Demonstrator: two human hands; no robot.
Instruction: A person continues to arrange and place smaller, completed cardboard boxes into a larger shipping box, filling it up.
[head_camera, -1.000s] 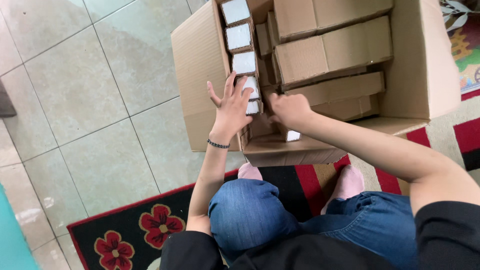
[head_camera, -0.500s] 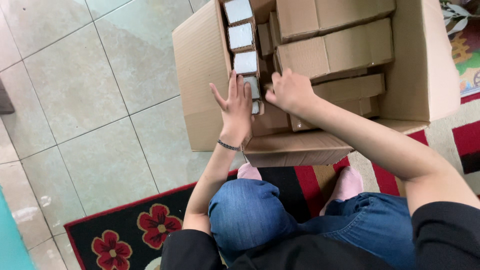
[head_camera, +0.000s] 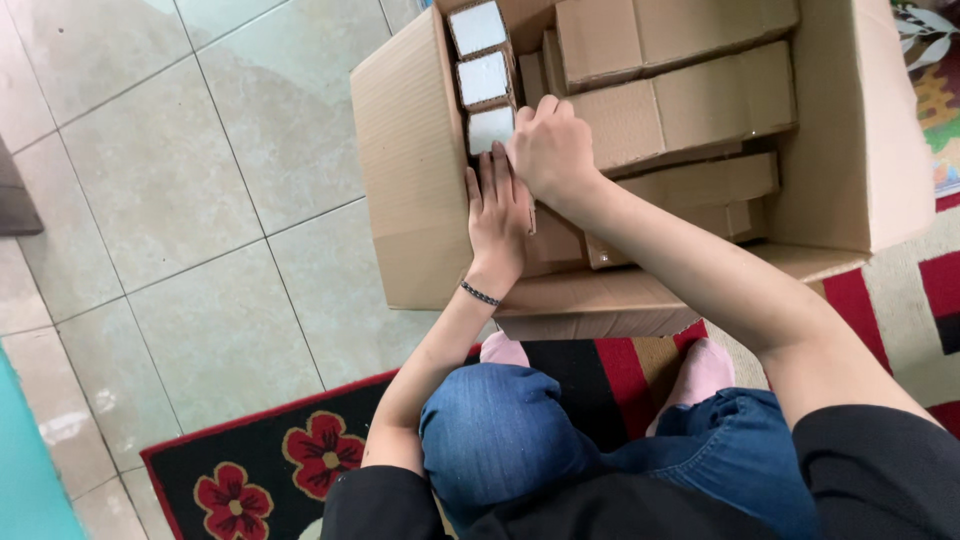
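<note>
One carton: big open cardboard box (head_camera: 410, 170) on tiled floor (head_camera: 150, 200).
Inside, left wall: three white-topped small boxes (head_camera: 485, 78) in a row.
Inside, middle: long brown boxes (head_camera: 690, 105), stacked.
Left hand (head_camera: 497, 215): fingers flat, released, beside the row's near end.
Right hand (head_camera: 550, 150): clenched at the nearest small box; grip unclear.

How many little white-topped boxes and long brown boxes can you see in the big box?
White-topped boxes: 3
Long brown boxes: 4
Total: 7
</note>
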